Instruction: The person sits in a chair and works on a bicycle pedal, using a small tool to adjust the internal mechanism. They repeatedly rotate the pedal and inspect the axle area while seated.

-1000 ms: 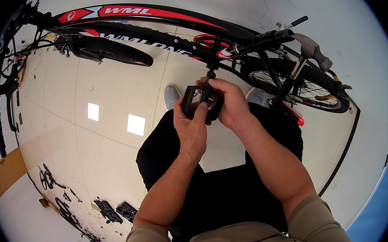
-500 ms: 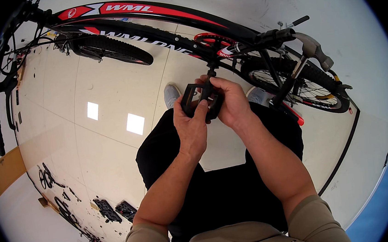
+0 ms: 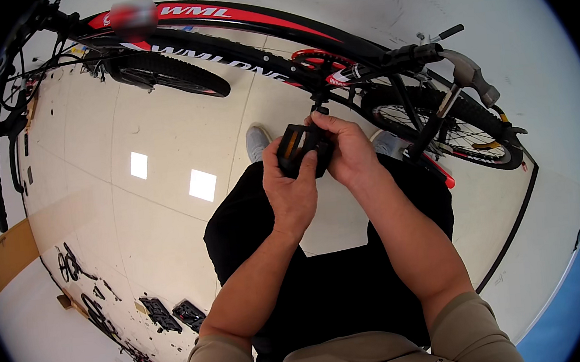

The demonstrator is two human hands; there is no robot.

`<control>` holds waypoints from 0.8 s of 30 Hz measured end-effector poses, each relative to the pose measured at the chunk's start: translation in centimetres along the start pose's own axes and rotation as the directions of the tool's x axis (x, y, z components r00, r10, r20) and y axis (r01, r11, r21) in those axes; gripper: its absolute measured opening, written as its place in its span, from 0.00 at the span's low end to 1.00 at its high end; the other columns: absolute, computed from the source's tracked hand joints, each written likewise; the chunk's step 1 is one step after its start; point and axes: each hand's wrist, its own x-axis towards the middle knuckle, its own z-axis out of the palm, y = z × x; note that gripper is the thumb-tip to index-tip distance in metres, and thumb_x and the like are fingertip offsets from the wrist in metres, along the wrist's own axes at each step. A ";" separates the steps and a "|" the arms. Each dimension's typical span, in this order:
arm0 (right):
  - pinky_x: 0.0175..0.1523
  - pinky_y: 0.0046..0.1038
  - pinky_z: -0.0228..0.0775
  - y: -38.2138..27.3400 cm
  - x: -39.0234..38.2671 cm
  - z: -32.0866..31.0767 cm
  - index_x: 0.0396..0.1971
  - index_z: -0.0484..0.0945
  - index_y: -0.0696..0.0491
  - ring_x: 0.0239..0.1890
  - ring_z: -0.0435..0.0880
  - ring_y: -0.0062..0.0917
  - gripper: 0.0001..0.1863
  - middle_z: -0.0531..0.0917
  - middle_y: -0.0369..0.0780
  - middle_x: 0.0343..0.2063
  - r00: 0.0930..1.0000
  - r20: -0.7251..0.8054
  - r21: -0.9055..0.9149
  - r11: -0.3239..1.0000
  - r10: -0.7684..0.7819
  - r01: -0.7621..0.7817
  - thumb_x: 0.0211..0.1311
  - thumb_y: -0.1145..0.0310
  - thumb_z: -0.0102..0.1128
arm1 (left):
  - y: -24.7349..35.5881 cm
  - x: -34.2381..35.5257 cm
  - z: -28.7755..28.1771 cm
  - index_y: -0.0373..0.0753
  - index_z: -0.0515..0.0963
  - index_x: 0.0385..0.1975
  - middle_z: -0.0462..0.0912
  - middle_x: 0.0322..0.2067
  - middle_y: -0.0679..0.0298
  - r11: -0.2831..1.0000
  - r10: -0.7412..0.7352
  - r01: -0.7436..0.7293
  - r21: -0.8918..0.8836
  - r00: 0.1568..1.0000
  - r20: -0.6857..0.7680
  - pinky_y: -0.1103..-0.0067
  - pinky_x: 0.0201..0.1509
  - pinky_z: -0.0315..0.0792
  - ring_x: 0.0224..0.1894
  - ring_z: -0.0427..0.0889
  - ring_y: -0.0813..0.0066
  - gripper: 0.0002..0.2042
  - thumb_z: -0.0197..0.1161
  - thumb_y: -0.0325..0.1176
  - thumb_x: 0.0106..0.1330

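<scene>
A black bicycle pedal (image 3: 299, 146) with an amber reflector is between my hands, in front of the crank area of a black, red and white bike (image 3: 270, 32). My left hand (image 3: 291, 189) is closed round the pedal body, its thumb pressed on the near side. My right hand (image 3: 348, 147) pinches the pedal's far end, by the axle where it meets the crank arm (image 3: 319, 99). Its fingertips are partly hidden behind the pedal. The red chainring (image 3: 320, 57) shows just beyond.
A claw hammer (image 3: 468, 76) rests by the seat tube, near the rear wheel (image 3: 461, 128). The front wheel (image 3: 170, 74) is at upper left. A blurred red-and-grey thing (image 3: 134, 20) covers part of the top tube. Two black tool trays (image 3: 160, 314) and several small parts lie at lower left.
The pedal has turned about its axle, bringing its amber reflector into sight. My left hand has shifted slightly with it. A blurred red-and-grey thing has appeared over the top tube.
</scene>
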 end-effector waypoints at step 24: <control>0.38 0.29 0.76 7.9 -4.8 -9.1 0.36 0.81 0.56 0.31 0.83 0.28 0.07 0.82 0.39 0.30 0.993 -0.114 -0.489 0.871 -0.011 -0.047 0.62 0.70 0.61 | -3.7 -5.2 -3.6 0.40 0.72 0.54 0.84 0.36 0.63 0.812 -0.555 0.576 -0.092 0.812 0.179 0.69 0.32 0.76 0.34 0.84 0.71 0.18 0.65 0.33 0.66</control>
